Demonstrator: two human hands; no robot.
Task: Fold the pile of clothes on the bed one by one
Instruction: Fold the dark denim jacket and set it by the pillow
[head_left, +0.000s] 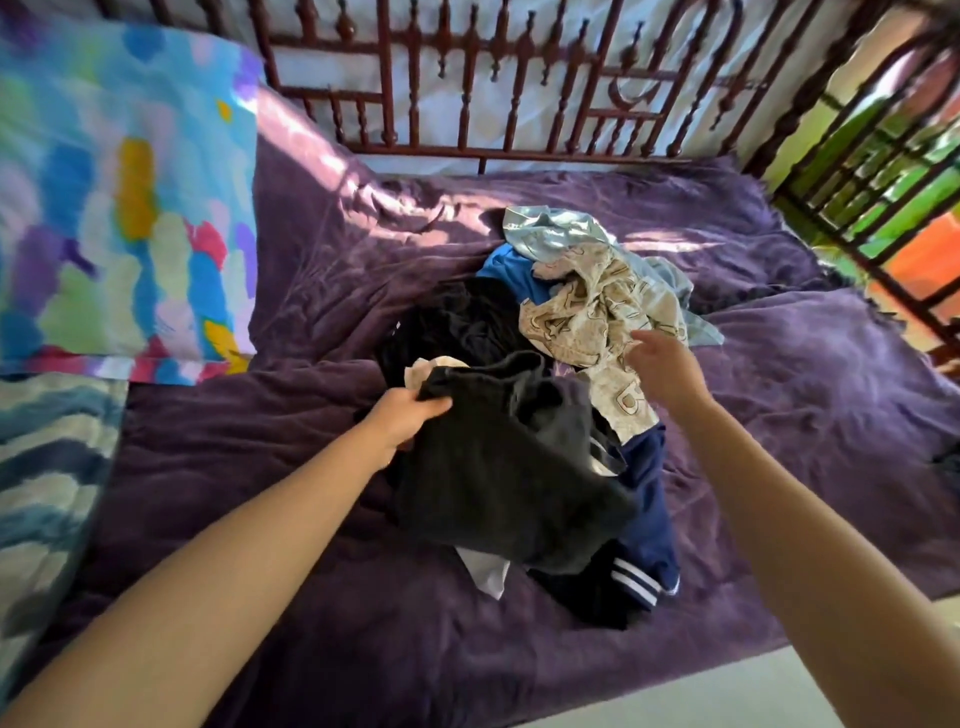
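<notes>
Only one hand, the left hand, grips one dark garment

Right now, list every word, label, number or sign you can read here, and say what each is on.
"B": one block letter, probably, printed low on the beige garment.
Its other printed shapes: too crumpled and blurred to read.
On the dark grey garment and the colourful pillow: no text shows.
</notes>
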